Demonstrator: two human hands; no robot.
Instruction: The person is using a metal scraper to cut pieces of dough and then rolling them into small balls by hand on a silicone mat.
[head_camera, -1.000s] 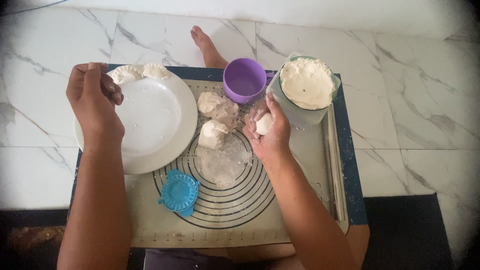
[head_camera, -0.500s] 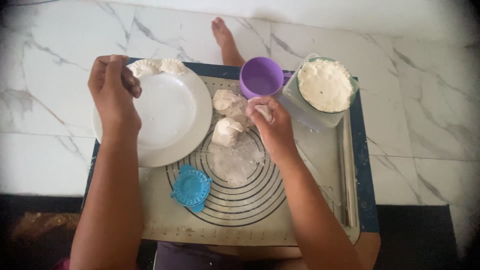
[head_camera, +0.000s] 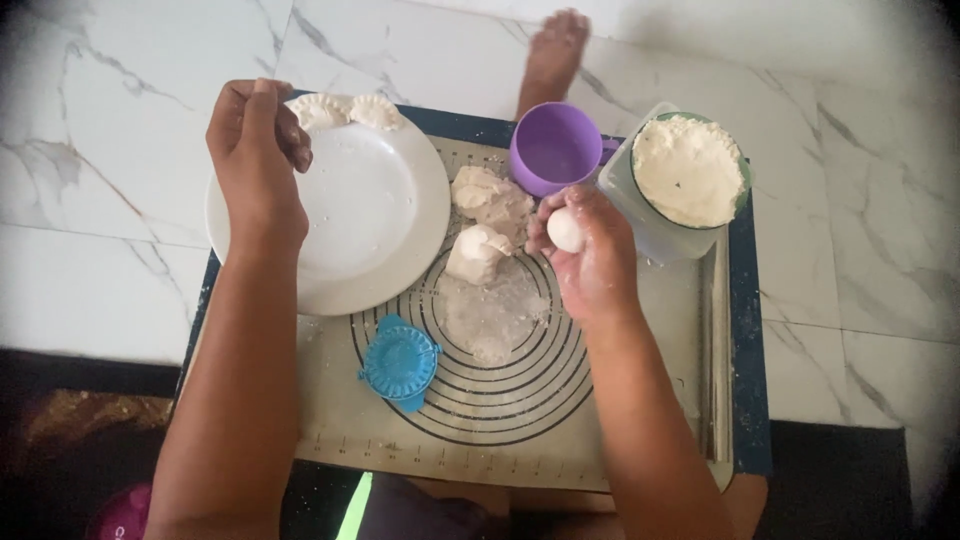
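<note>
White dough ball (head_camera: 566, 230) now pinched up in the right hand (head_camera: 590, 255), off the mat (head_camera: 640, 400)

Half a second back it sat lower by the dough lumps (head_camera: 487, 222); left hand (head_camera: 256, 150) stays loosely curled over the white plate (head_camera: 390, 215) rim, gripping nothing I can make out; dumplings (head_camera: 348, 110) beside it.

White marble floor tiles (head_camera: 120, 200) with grey veins, in soft daylight.

Plate (head_camera: 380, 215) left on mat (head_camera: 640, 400), cup (head_camera: 553, 150) behind dough (head_camera: 488, 205), press (head_camera: 400, 362) in front.
</note>
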